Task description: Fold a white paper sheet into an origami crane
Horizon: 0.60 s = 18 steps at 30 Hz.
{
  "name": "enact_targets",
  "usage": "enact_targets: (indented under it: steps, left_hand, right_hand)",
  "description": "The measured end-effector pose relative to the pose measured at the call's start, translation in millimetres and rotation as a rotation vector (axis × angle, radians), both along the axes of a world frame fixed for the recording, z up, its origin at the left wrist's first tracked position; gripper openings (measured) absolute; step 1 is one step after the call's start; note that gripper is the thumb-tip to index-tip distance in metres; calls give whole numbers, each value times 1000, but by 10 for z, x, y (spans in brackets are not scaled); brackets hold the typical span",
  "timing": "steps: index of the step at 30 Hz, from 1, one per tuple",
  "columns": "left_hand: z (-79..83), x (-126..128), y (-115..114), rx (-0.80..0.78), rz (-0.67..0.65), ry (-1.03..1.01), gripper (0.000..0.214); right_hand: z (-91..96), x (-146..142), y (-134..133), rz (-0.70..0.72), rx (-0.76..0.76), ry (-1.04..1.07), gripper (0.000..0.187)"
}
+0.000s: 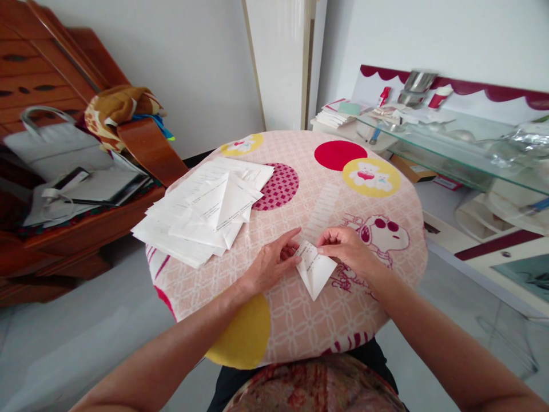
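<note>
Near the front of the round table, a small white folded paper (316,277) with printed lines lies with one corner pointing toward me. My right hand (346,247) pinches its upper right edge between thumb and fingers. At the left corner, my left hand (274,262) has its thumb and curled fingers on the paper, while the index finger reaches out past it. To the left sits a stack of white paper sheets (171,229), some printed, with a larger folded paper (231,200) on top.
A patterned pink tablecloth (283,320) covers the table. Left of it stands a wooden bench (146,149) with a grey bag (51,143) and cloth. On the right, a glass shelf (463,154) carries metal containers and clutter, beside a pile of booklets (337,114).
</note>
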State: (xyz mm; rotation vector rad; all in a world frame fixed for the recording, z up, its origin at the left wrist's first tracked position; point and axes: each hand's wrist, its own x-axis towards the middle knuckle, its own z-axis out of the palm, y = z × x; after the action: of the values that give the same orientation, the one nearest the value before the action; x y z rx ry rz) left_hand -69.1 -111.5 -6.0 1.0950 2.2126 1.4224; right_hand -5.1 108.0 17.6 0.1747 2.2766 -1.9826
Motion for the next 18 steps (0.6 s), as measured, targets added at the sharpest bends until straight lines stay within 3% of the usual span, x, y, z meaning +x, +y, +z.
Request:
enact_targets:
  steps: [5,9,15,18]
  left_hand:
    - [-50,-79,90,160,-9,-258,66]
    - [-27,-149,184,224,29,-380,67]
    - [-8,-403,353,194,-26,-261,70]
    - [-34,-542,461,101,-124,-109,61]
  right_hand:
    - [-66,99,-70,-212,-105,54,12]
    - [-87,138,-139,-356,-95,91,14]
    - [-154,176,-204,-287,-81,-26,23]
    - [-197,170,-215,-283,59,15,15]
